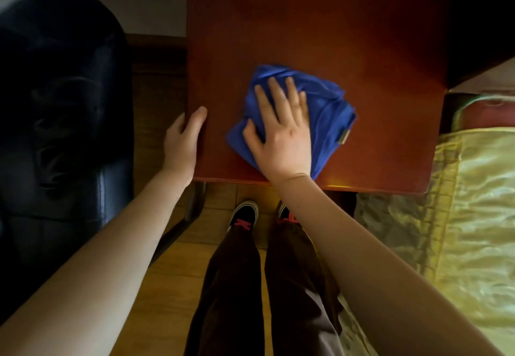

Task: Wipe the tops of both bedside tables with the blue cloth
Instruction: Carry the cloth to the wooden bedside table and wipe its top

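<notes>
A reddish-brown wooden bedside table (320,35) fills the upper middle of the head view. A crumpled blue cloth (326,110) with a small tag lies on its near half. My right hand (281,130) presses flat on the cloth, fingers spread, palm down. My left hand (182,138) rests on the table's left edge near the front corner, thumb on the top and fingers over the side. Only this one table is in view.
A black leather armchair (61,104) stands close on the left. A bed with a shiny yellow-green cover (468,202) lies on the right, touching the table's side. My legs and dark shoes (245,213) stand on the wooden floor (172,266) before the table.
</notes>
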`<state>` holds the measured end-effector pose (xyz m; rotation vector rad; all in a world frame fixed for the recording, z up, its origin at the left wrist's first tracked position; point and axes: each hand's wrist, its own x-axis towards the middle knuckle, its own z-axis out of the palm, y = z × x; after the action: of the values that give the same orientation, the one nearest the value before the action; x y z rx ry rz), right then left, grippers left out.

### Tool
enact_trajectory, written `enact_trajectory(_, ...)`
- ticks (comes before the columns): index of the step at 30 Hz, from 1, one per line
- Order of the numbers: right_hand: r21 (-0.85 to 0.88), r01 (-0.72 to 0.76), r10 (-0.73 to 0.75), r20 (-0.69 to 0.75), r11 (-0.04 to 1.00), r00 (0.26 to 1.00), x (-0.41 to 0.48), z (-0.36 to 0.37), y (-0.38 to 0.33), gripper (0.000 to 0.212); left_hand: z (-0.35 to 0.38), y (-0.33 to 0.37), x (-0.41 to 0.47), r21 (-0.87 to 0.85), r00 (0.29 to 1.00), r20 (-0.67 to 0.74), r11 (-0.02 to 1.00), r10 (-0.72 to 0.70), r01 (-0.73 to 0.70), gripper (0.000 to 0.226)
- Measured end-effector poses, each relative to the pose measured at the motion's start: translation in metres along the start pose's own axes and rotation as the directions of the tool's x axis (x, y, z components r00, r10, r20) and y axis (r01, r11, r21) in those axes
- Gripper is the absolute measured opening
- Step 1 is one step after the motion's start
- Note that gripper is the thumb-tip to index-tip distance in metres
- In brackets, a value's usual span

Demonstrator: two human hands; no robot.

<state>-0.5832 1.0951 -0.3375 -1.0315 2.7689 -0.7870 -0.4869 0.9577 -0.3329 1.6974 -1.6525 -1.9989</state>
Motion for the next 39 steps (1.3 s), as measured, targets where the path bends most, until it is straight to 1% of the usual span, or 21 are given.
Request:
enact_trajectory(4,0.005,0.052,-0.053,0.082,0.999,0.995,0.006,-0.003,-0.006,0.05,-0.002,-0.001,0.001,-0.01,1.0,-0.007,1.0,-0.027,0.026,0.049)
enact_trajectory(6,0.022,0.037,-0.039,0.089,0.999,0.995,0.006,-0.018,-0.002,0.05,-0.002,-0.001,0.002,-0.001,0.999,-0.002,0.999,-0.036,0.036,0.052)
enact_trajectory(7,0.009,-0.006,0.006,0.045,1.0,0.999,0.004,-0.028,0.0,0.05,-0.002,-0.002,0.002,0.011,0.999,0.002,0.999,-0.038,0.038,0.053)
enact_trajectory(9,-0.028,-0.186,0.183,-0.086,0.982,0.979,-0.006,-0.05,0.005,0.054,-0.003,-0.002,0.002,0.04,0.999,0.003,0.998,-0.041,0.041,0.054)
enact_trajectory(11,-0.009,-0.423,0.421,-0.091,0.906,0.903,-0.024,-0.066,0.01,0.064,-0.004,-0.002,0.001,0.058,0.999,-0.003,0.997,-0.044,0.044,0.057)
enact_trajectory(13,0.074,-0.618,0.619,0.02,0.782,0.785,-0.038,-0.071,0.008,0.076,-0.005,-0.002,0.001,0.06,0.999,-0.005,0.997,-0.046,0.046,0.058)
enact_trajectory(14,0.117,-0.687,0.682,0.083,0.717,0.726,-0.042,-0.07,0.002,0.079,-0.006,-0.003,0.001,0.058,0.999,-0.006,0.997,-0.045,0.045,0.056)
enact_trajectory(16,0.192,-0.773,0.756,0.167,0.605,0.633,-0.043,-0.065,-0.014,0.076,-0.006,-0.003,0.0,0.058,0.999,-0.01,0.997,-0.042,0.043,0.053)
enact_trajectory(18,0.271,-0.828,0.812,0.202,0.491,0.548,-0.038,-0.059,-0.028,0.068,-0.006,0.0,-0.002,0.086,0.999,-0.017,0.995,-0.042,0.043,0.053)
enact_trajectory(19,0.307,-0.859,0.845,0.228,0.409,0.484,-0.033,-0.058,-0.033,0.063,-0.005,0.001,-0.003,0.11,0.999,-0.027,0.993,-0.046,0.049,0.055)
enact_trajectory(20,0.352,-0.886,0.872,0.275,0.301,0.406,-0.027,-0.057,-0.035,0.058,-0.004,0.003,-0.006,0.143,0.998,-0.043,0.988,-0.054,0.06,0.058)
enact_trajectory(21,0.426,-0.891,0.876,0.358,0.155,0.324,-0.022,-0.056,-0.036,0.049,-0.004,0.005,-0.009,0.183,0.996,-0.061,0.981,-0.062,0.072,0.059)
enact_trajectory(22,0.504,-0.864,0.843,0.469,-0.01,0.264,-0.017,-0.057,-0.037,0.037,-0.005,0.006,-0.012,0.224,0.995,-0.076,0.971,-0.066,0.081,0.06)
enact_trajectory(23,0.547,-0.824,0.786,0.57,-0.146,0.239,-0.012,-0.061,-0.041,0.027,-0.007,0.008,-0.018,0.261,0.995,-0.077,0.962,-0.067,0.085,0.058)
enact_trajectory(24,0.564,-0.797,0.736,0.63,-0.217,0.246,-0.009,-0.067,-0.046,0.021,-0.011,0.012,-0.025,0.292,0.995,-0.065,0.952,-0.076,0.091,0.057)
enact_trajectory(25,0.572,-0.791,0.71,0.649,-0.218,0.274,-0.006,-0.077,-0.052,0.018,-0.016,0.017,-0.034,0.326,0.995,-0.049,0.941,-0.085,0.096,0.055)
enact_trajectory(26,0.585,-0.791,0.699,0.642,-0.181,0.315,-0.003,-0.089,-0.059,0.017,-0.023,0.025,-0.044,0.363,0.996,-0.035,0.928,-0.083,0.09,0.052)
enact_trajectory(29,0.656,-0.754,0.669,0.567,-0.013,0.481,0.003,-0.144,-0.08,0.011,-0.046,0.066,-0.088,0.434,0.999,0.036,0.9,0.032,-0.045,0.036)
enact_trajectory(32,0.653,-0.728,0.634,0.476,0.21,0.61,-0.002,-0.221,-0.099,0.006,-0.057,0.122,-0.152,0.459,0.972,0.143,0.857,0.187,-0.233,0.032)
enact_trajectory(36,0.635,-0.605,0.539,0.33,0.48,0.775,-0.024,-0.323,-0.133,0.011,-0.07,0.181,-0.241,0.48,0.869,0.257,0.725,0.423,-0.495,0.033)
enact_trajectory(39,0.602,-0.538,0.485,0.268,0.59,0.833,-0.054,-0.385,-0.156,0.01,-0.086,0.21,-0.303,0.516,0.769,0.332,0.577,0.546,-0.633,0.033)
